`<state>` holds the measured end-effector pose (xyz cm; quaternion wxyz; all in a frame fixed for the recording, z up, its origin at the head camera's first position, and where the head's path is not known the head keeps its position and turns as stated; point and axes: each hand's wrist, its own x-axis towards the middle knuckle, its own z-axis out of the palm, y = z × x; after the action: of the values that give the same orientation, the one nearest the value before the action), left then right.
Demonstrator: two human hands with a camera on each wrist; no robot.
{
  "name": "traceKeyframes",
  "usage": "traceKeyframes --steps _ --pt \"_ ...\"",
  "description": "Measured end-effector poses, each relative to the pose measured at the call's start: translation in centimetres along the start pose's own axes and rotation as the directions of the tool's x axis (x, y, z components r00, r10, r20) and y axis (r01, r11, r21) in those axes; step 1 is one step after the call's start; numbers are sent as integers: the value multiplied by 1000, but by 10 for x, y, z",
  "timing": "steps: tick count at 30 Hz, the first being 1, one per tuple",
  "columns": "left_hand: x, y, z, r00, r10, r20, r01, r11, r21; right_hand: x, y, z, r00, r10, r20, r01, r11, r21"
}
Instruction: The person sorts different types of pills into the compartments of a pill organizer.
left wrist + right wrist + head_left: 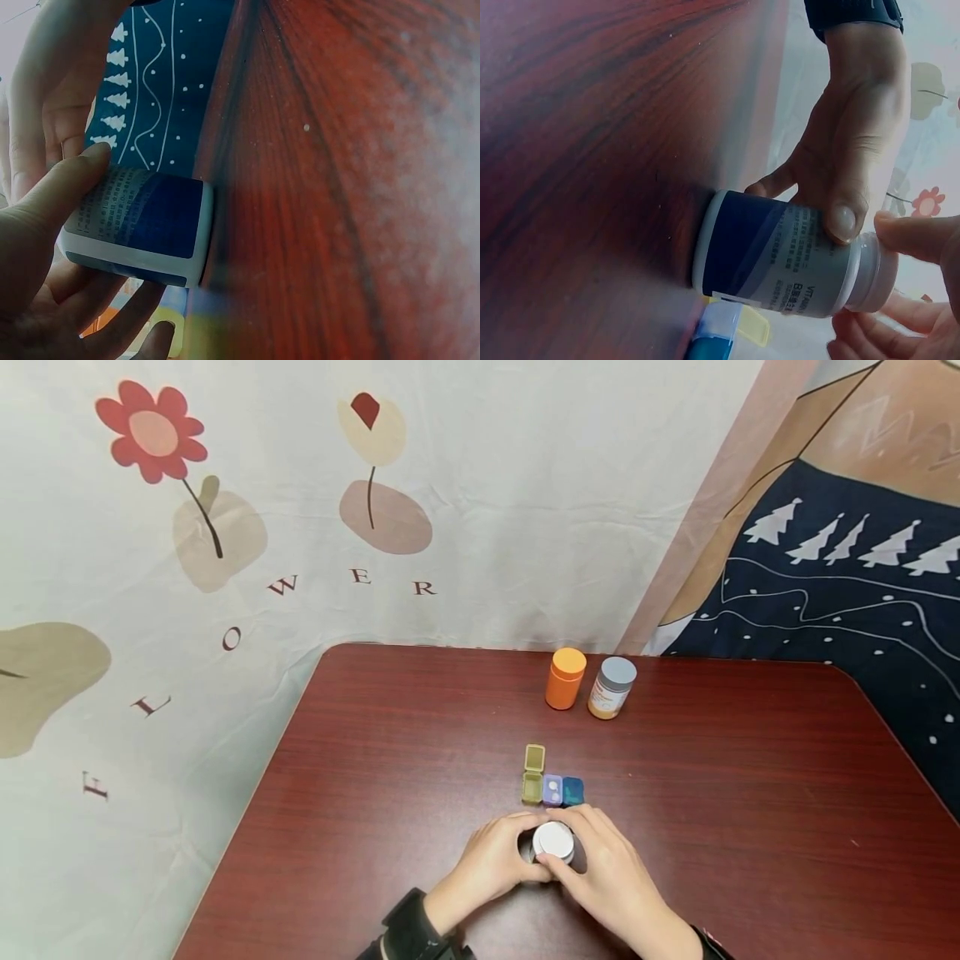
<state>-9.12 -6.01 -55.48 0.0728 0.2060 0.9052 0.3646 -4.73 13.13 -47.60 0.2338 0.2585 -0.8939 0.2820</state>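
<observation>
A white vitamin bottle (772, 255) with a blue and grey label stands upright on the table. Around its body the left hand (491, 857) curls, thumb against the label. At the top, fingers of the right hand (611, 870) pinch the white cap (553, 841), which sits on the neck. Just beyond the hands lies a small pill box with olive (532, 789), purple (552, 787) and blue (573, 790) compartments. Its olive lid (535, 757) is flipped back. Small whitish pieces show at the purple compartment. Part of the bottle is hidden by the hands in the head view.
An orange bottle (565, 679) and a grey-capped bottle (612, 688) with a pale label stand near the far edge of the reddish-brown table (390, 735). Behind them hangs a flower-print cloth (510, 527), with a dark tree-patterned one (840, 602) at the right.
</observation>
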Motion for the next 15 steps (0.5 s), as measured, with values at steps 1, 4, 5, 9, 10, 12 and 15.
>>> traceKeyframes --steps 1,4,5,9,10,12,15 --pt "0 0 0 1000 -3 -1 3 1000 3 0 2 -1 1000 -22 7 22 1000 11" --pt "0 1 -1 1000 -3 -6 3 1000 11 3 7 -3 995 -92 44 90 995 52" --pt "0 1 -1 1000 -1 -6 1 1000 11 5 9 -4 992 -114 60 110 992 69" --pt "0 0 -3 1000 5 -1 -5 1000 -10 10 15 -8 974 -178 137 159 977 139" --pt "-1 0 -4 1000 5 3 -5 1000 -23 11 17 -10 969 -193 155 169 973 155" --pt "-1 1 -4 1000 4 10 -3 999 -40 13 19 -12 957 -220 191 184 965 188" --pt "-2 2 -5 1000 -7 18 8 999 -53 15 22 -16 938 -253 238 199 953 228"
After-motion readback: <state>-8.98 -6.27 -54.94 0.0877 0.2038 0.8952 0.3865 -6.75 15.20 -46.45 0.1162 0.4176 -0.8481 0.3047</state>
